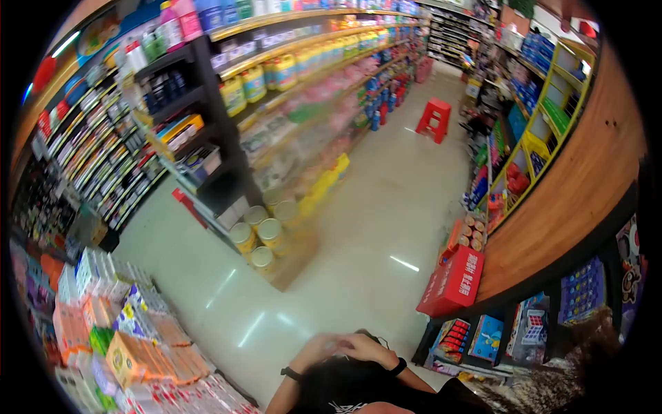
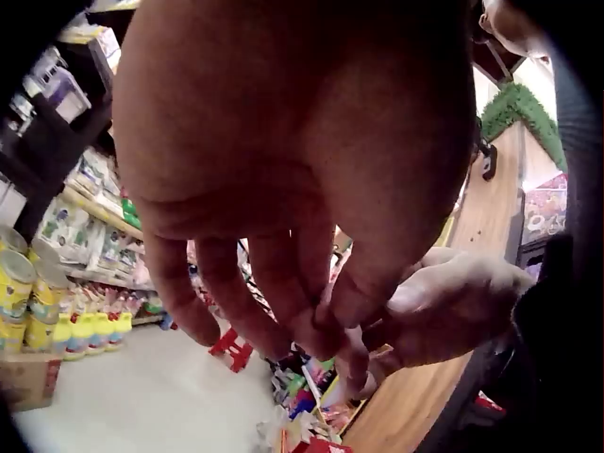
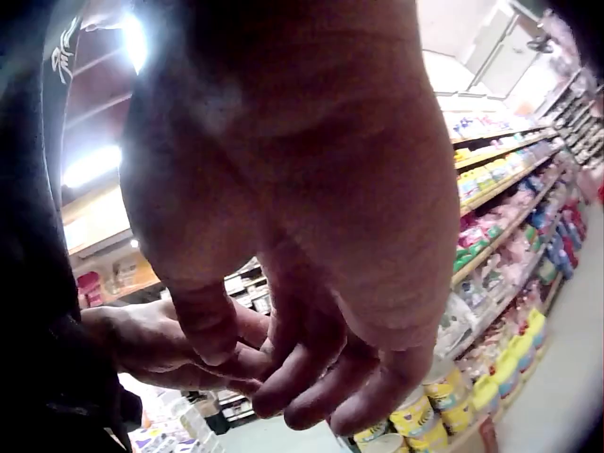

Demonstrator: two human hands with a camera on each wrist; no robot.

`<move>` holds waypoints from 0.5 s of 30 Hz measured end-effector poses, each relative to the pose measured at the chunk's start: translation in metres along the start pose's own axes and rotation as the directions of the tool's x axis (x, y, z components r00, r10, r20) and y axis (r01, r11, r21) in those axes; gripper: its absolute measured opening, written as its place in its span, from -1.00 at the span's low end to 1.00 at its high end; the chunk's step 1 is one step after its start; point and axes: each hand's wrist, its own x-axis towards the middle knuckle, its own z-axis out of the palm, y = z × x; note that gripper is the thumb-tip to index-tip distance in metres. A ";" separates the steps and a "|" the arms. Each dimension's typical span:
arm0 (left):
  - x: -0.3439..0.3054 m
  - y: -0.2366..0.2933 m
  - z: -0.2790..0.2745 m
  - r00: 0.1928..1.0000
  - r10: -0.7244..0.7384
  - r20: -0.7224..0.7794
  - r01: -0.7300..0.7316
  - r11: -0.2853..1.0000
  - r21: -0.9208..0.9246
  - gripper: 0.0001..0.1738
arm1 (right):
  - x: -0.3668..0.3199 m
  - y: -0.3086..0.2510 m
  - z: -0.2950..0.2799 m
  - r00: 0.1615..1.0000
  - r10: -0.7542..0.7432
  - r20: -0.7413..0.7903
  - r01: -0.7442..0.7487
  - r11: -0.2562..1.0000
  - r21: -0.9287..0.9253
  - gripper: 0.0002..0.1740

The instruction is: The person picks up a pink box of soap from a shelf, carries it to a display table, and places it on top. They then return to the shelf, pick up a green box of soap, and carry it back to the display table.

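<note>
Both bare hands meet in front of the body at the bottom of the head view, the left hand slightly blurred against the right hand. A dark band circles each wrist. Seen from the left wrist, the left hand hangs with loosely bent fingers, and the right hand reaches in so their fingertips overlap. From the right wrist, the right hand also has relaxed fingers, beside the left hand. No object shows between them.
Shop aisle: stacked yellow-labelled tins stand at the shelf end. A red stool is farther down. Packaged goods are piled at lower left. A red box sits by the wooden counter on the right.
</note>
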 end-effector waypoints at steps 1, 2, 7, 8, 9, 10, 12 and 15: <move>0.014 0.005 -0.005 0.998 0.002 0.062 0.000 0.999 -0.033 -0.78 | 0.002 0.007 -0.002 0.999 0.000 -0.033 0.000 1.000 0.010 -0.53; 0.027 0.008 -0.010 0.995 -0.006 0.103 0.009 1.000 -0.024 -0.78 | 0.004 0.016 -0.002 0.998 0.000 -0.066 0.002 1.000 0.017 -0.53; 0.098 -0.005 -0.023 0.967 -0.027 0.254 0.010 0.998 0.067 -0.77 | 0.031 0.055 -0.029 0.977 0.022 -0.214 -0.035 0.998 -0.056 -0.65; 0.113 -0.017 -0.022 0.972 0.009 0.234 -0.024 0.998 0.062 -0.77 | 0.045 0.075 -0.036 0.988 0.035 -0.151 -0.036 0.999 -0.006 -0.64; 0.131 -0.027 -0.022 0.976 0.042 0.212 -0.056 0.997 0.059 -0.77 | 0.052 0.081 -0.050 0.980 0.011 -0.196 -0.017 0.999 -0.033 -0.64; 0.146 -0.034 -0.023 0.980 0.071 0.188 -0.083 0.995 0.056 -0.77 | 0.057 0.086 -0.063 0.971 -0.014 -0.237 0.000 0.998 -0.056 -0.64; 0.185 -0.033 -0.028 0.973 0.041 0.226 -0.053 0.997 0.049 -0.78 | 0.065 0.090 -0.100 0.963 -0.061 -0.263 0.038 0.995 -0.092 -0.63; 0.252 -0.024 -0.033 0.967 0.001 0.255 -0.013 0.999 0.046 -0.73 | 0.079 0.089 -0.180 0.976 -0.083 -0.201 0.054 0.988 -0.145 -0.62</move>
